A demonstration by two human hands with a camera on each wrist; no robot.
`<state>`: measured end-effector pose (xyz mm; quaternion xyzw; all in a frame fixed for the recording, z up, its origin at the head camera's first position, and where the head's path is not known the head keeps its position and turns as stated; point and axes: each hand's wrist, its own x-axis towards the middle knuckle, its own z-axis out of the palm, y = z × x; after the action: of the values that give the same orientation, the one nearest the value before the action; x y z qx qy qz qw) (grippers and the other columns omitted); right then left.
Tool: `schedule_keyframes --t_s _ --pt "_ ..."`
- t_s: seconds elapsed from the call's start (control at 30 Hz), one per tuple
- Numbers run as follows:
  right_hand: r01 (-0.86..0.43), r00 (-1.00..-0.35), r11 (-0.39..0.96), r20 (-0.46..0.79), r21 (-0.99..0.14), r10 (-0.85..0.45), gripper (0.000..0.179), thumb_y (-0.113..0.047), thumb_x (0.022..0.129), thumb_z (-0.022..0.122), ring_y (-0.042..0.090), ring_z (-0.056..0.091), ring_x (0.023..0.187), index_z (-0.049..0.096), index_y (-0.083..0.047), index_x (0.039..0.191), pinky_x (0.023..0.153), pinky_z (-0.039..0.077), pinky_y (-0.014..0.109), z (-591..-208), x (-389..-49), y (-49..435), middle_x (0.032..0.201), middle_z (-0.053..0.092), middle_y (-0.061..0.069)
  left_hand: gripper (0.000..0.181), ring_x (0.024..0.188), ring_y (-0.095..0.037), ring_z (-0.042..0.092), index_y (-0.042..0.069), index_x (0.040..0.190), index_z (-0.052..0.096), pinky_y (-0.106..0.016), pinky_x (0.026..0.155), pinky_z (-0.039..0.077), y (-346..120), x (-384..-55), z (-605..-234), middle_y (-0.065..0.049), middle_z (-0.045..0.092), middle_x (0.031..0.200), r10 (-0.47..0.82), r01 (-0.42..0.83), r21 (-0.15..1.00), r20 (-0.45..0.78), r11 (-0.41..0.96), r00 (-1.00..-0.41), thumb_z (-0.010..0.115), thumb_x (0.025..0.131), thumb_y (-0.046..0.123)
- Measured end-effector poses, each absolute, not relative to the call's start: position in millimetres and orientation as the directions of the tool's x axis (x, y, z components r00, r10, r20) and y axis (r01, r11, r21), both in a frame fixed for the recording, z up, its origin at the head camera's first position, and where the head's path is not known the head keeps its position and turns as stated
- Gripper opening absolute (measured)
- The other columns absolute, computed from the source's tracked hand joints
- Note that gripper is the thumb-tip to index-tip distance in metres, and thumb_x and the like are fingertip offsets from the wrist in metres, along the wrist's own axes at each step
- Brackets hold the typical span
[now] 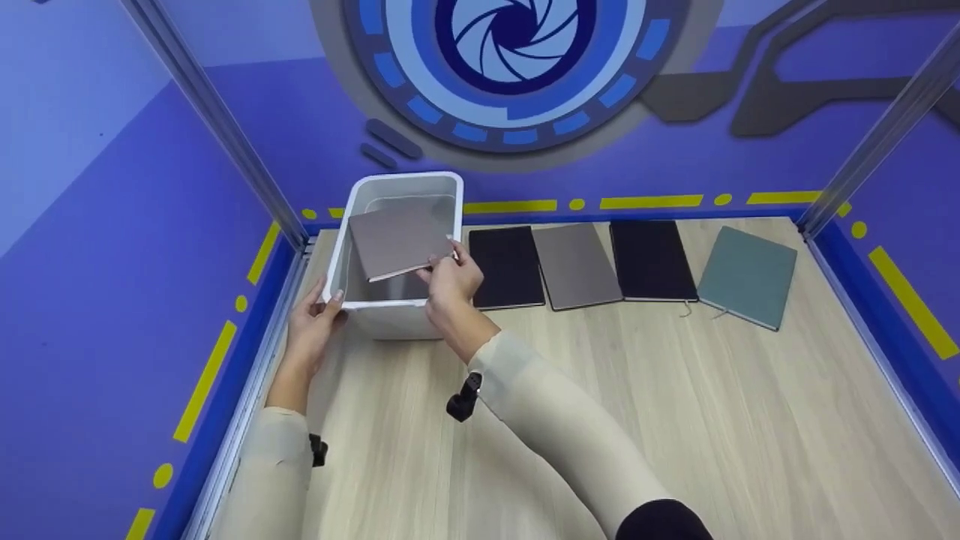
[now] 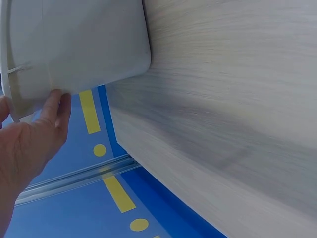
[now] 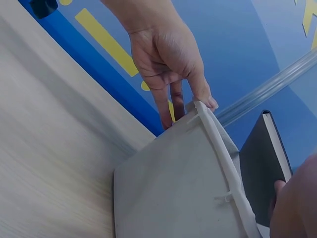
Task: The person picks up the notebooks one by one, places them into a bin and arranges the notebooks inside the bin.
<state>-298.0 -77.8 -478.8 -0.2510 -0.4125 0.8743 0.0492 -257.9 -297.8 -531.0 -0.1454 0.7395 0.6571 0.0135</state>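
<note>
A white plastic bin (image 1: 401,322) stands at the back left of the table. My left hand (image 1: 311,326) grips its near left rim corner, thumb over the edge and fingers against the outer wall, as the left wrist view also shows. In my right hand (image 1: 456,283) a grey-brown notebook (image 1: 397,238) is pinched at its near right corner. It is held tilted within the bin's opening. The right wrist view shows this notebook (image 3: 260,163) from its shaded side, above the rim. Beneath it the bin's inside is partly hidden.
Right of the bin lie a black notebook (image 1: 506,266), a grey-brown notebook (image 1: 577,266), another black notebook (image 1: 654,260) and a green notebook (image 1: 748,276), in a row. Blue walls with metal corner posts (image 1: 217,120) border the wooden table (image 1: 675,420) at the back and sides.
</note>
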Motion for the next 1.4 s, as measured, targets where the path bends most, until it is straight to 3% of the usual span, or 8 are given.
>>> schedule_keyframes --t_s 0.2,0.47,0.7,0.97,1.1,1.2,1.4 --pt "0.105 -0.856 -0.653 -0.402 -0.750 0.324 0.055 0.015 0.094 0.054 0.014 0.063 0.076 0.067 -0.005 0.144 0.059 0.063 0.022 -479.1 -299.1 -81.0 0.104 0.063 0.010 0.065 0.126 -0.016 0.052 0.029 0.170 0.028 -0.038 0.123 0.048 -299.0 -258.3 -530.4 -0.018 0.043 0.152 -0.203 -0.242 0.965 -0.218 0.098 -0.955 0.055 0.112 0.023" --pt "0.097 -0.853 -0.647 -0.398 -0.756 0.337 0.054 0.014 0.093 0.056 0.016 0.067 0.079 0.068 -0.005 0.143 0.061 0.065 0.024 -483.9 -298.3 -84.8 0.124 0.070 0.019 0.065 0.119 -0.008 0.055 0.026 0.170 0.028 -0.032 0.119 0.051 -300.7 -256.3 -528.5 -0.019 0.043 0.153 -0.200 -0.254 0.961 -0.229 0.107 -0.953 0.056 0.112 0.025" --pt "0.091 -0.870 -0.647 -0.377 -0.757 0.319 0.054 0.016 0.092 0.058 0.022 0.069 0.081 0.067 0.000 0.142 0.062 0.066 0.028 -484.7 -299.0 -86.6 0.109 0.071 0.018 0.065 0.105 0.002 0.058 0.024 0.170 0.028 -0.024 0.111 0.057 -304.6 -254.1 -526.1 -0.014 0.046 0.141 -0.215 -0.244 0.966 -0.220 0.092 -0.952 0.056 0.112 0.021" --pt "0.088 -0.870 -0.654 -0.377 -0.751 0.317 0.056 0.017 0.094 0.057 0.023 0.071 0.098 0.061 0.000 0.148 0.074 0.070 0.033 -486.1 -301.6 -86.1 0.147 0.063 0.025 0.064 0.128 -0.015 0.053 0.026 0.171 0.027 -0.036 0.122 0.047 -297.1 -256.7 -526.8 -0.022 0.038 0.160 -0.195 -0.256 0.963 -0.237 0.082 -0.952 0.053 0.113 0.021" --pt "0.106 -0.895 -0.667 -0.363 -0.738 0.259 0.051 0.018 0.095 0.048 0.022 0.069 0.087 0.066 0.003 0.141 0.074 0.070 0.036 -488.3 -301.1 -87.4 0.120 0.069 0.022 0.064 0.128 -0.013 0.054 0.023 0.171 0.027 -0.033 0.121 0.048 -296.8 -256.0 -528.1 -0.023 0.038 0.161 -0.200 -0.257 0.963 -0.238 0.077 -0.950 0.054 0.112 0.021" --pt "0.148 -0.912 -0.669 -0.362 -0.728 0.192 0.046 0.015 0.095 0.044 0.020 0.067 0.075 0.069 0.007 0.132 0.072 0.070 0.037 -488.0 -300.2 -85.5 0.096 0.063 0.013 0.064 0.127 -0.012 0.054 0.023 0.171 0.027 -0.034 0.122 0.048 -296.3 -255.8 -527.5 -0.022 0.040 0.159 -0.197 -0.259 0.962 -0.238 0.087 -0.951 0.054 0.112 0.022" --pt "0.190 -0.922 -0.646 -0.361 -0.739 0.142 0.043 0.014 0.093 0.047 0.018 0.070 0.076 0.070 0.006 0.129 0.087 0.069 0.048 -486.4 -298.0 -77.1 0.093 0.061 0.009 0.064 0.145 -0.027 0.046 0.027 0.172 0.023 -0.041 0.127 0.043 -295.8 -255.2 -526.0 -0.024 0.033 0.168 -0.162 -0.247 0.964 -0.228 0.102 -0.960 0.051 0.114 0.023"
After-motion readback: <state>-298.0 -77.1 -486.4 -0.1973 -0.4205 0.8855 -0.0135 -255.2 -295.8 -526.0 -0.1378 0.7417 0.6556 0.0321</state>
